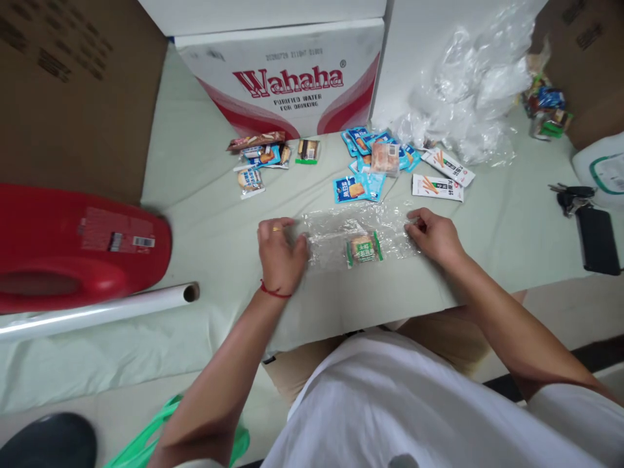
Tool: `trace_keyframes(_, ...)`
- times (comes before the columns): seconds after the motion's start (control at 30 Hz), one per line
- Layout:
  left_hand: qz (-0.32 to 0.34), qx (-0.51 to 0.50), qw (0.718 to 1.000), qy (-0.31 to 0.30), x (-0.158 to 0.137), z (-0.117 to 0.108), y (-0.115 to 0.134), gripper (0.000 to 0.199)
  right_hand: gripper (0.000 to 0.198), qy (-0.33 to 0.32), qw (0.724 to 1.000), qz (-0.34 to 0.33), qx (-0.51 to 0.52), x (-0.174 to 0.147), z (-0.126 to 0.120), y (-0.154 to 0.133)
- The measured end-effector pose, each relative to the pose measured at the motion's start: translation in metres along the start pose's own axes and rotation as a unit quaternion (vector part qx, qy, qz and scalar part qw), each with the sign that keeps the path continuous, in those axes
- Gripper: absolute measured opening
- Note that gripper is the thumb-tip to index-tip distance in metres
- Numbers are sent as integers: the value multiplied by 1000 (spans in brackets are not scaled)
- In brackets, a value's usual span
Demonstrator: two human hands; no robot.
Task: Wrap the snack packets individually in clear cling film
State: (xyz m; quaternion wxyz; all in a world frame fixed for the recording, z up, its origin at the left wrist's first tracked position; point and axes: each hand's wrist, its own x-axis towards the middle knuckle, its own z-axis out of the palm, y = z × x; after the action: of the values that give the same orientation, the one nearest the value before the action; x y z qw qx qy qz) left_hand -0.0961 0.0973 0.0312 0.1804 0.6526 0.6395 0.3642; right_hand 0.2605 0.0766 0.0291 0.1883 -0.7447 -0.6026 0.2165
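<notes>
A clear plastic bag (331, 250) lies stretched flat on the table between my hands. On or inside it sits a small snack packet (363, 249) with green ends; which of the two I cannot tell. My left hand (281, 257), with a ring and a red wrist string, is curled closed at the bag's left edge. At the opposite edge, my right hand (435, 235) pinches the plastic between thumb and fingers. Beyond the bag are blue snack packets (351, 188), a pinkish packet (385, 158) and two white stick-snack packets (437, 187).
Mixed snacks (263, 156) and a green-ended packet (308, 151) lie before a Wahaha carton (292, 78). Crumpled clear bags (468, 97) pile up back right. A red container (82, 247) and a white roll (112, 309) are left; keys (572, 197) and a phone (598, 239) right.
</notes>
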Motion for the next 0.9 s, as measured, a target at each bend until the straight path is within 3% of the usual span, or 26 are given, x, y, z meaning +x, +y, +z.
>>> trace_keyframes(0.1, 149, 13, 986, 71, -19, -7, 29, 22, 32, 4, 1000, -9, -16, -1, 2, -2)
trace_keyframes(0.13, 199, 8, 978, 56, -27, -7, 42, 24, 32, 4, 1000, -11, -16, -1, 3, -2)
trace_keyframes(0.23, 298, 19, 950, -89, -45, 7, 74, 33, 32, -6, 1000, -9, -22, -1, 2, 1)
trace_keyframes(0.33, 272, 77, 940, -192, -50, 30, 85, 40, 36, -2, 998, -37, -52, 3, -5, 2)
trace_keyframes(0.43, 248, 106, 937, -222, -47, 44, 79, 42, 40, 57, 989, -126, -62, 15, -14, -12)
trace_keyframes(0.5, 251, 111, 935, -223, -46, 46, 74, 42, 37, 55, 977, -202, -44, 27, -15, -31)
trace_keyframes(0.6, 258, 117, 933, -224, -46, 44, 72, 41, 37, -51, 945, -319, -55, 51, -2, -68)
trace_keyframes(0.67, 257, 124, 932, -225, -47, 42, 73, 42, 42, -105, 921, -362, -98, 65, 12, -90)
trace_keyframes(0.8, 252, 137, 932, -220, -50, 41, 77, 42, 49, -147, 901, -358, -196, 87, 34, -114)
trace_keyframes(0.9, 241, 147, 936, -213, -53, 40, 80, 44, 36, -197, 896, -337, -212, 97, 34, -118)
